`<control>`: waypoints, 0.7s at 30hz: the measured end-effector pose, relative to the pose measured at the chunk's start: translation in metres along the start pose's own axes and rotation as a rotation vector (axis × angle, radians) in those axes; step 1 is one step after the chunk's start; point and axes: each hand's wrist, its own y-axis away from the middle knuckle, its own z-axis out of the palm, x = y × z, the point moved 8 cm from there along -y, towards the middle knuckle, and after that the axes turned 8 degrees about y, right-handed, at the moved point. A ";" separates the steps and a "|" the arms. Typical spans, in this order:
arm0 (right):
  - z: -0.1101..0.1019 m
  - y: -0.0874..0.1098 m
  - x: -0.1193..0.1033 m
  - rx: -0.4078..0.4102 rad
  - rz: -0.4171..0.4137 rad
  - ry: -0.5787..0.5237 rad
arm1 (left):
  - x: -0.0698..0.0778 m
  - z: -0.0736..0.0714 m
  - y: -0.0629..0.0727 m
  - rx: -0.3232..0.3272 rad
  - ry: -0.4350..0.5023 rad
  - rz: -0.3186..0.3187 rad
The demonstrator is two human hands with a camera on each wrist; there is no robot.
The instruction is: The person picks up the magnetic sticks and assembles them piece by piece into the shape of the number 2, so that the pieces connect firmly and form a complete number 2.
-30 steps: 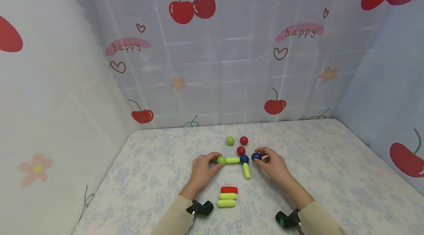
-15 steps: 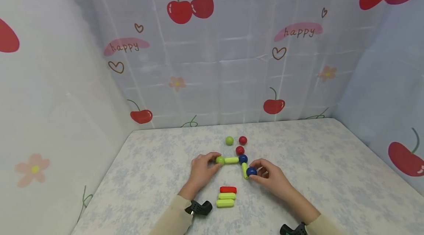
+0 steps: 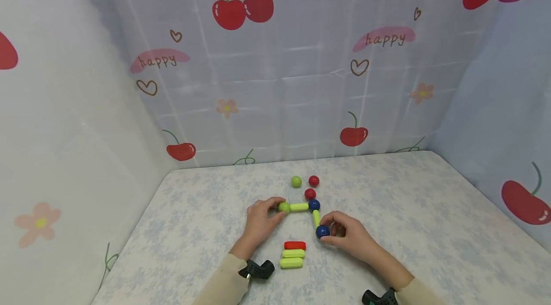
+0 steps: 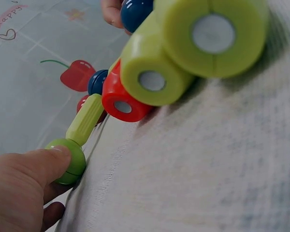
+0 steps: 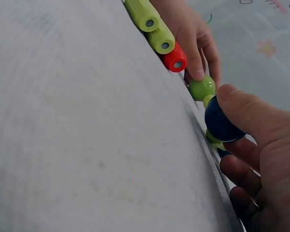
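Observation:
My left hand [image 3: 259, 221] pinches a green ball [image 3: 284, 207] between thumb and fingers. From that ball a yellow-green magnetic rod [image 3: 299, 207] runs right to a blue ball [image 3: 314, 205]. A second yellow-green rod [image 3: 316, 218] slants from this blue ball toward the front. At its near end sits another blue ball [image 3: 322, 232], which my right hand [image 3: 349, 235] pinches with thumb and fingertips. The right wrist view shows this held blue ball [image 5: 222, 121] large under the thumb.
Behind the joined pieces lie two red balls [image 3: 310, 194] and a loose green ball [image 3: 296, 181]. Nearer the front, a red rod [image 3: 294, 245] and two yellow-green rods [image 3: 291, 262] lie side by side, between the forearms. A patterned curtain [image 3: 275, 80] stands behind the table.
My right hand has brought its blue ball forward and left, from beside the other blue ball to the near end of the slanting rod. My left hand keeps its pinch on the green ball.

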 end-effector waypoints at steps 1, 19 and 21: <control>0.000 0.000 0.000 0.000 0.001 0.012 | 0.000 0.000 0.000 0.002 -0.004 0.002; 0.002 0.000 0.004 -0.005 0.044 0.056 | 0.003 0.001 0.001 -0.008 0.000 -0.007; 0.003 -0.001 0.004 -0.009 0.047 0.055 | 0.004 0.000 0.002 -0.008 -0.004 -0.007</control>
